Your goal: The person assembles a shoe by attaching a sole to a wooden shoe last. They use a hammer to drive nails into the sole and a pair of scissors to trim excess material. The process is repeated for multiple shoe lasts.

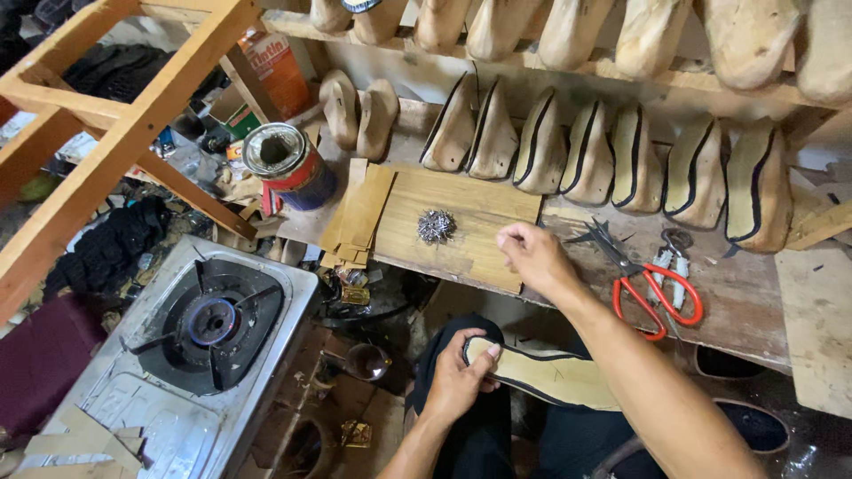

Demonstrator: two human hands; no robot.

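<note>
Nearest, on the person's lap, a shoe last with a pale insole [550, 372] edged in black is held sole-up, its long axis lying left to right and slightly nearer at the right, the rounded end pointing left. That left end is clamped by the left hand [457, 381], thumb on top and fingers curled beneath. To the near left a single-burner gas stove [209, 324] is seen. Farther off, the right hand [532, 257] is held over the near edge of a wooden board [470, 217], fingertips pinched together; whether a nail is gripped cannot be told. A small heap of nails [436, 226] lies just left of it. Red-handled scissors [652, 288] lie to the right, an open tin can [288, 164] to the left. Farthest, a row of lasted shoes [603, 155] is propped along the bench.
</note>
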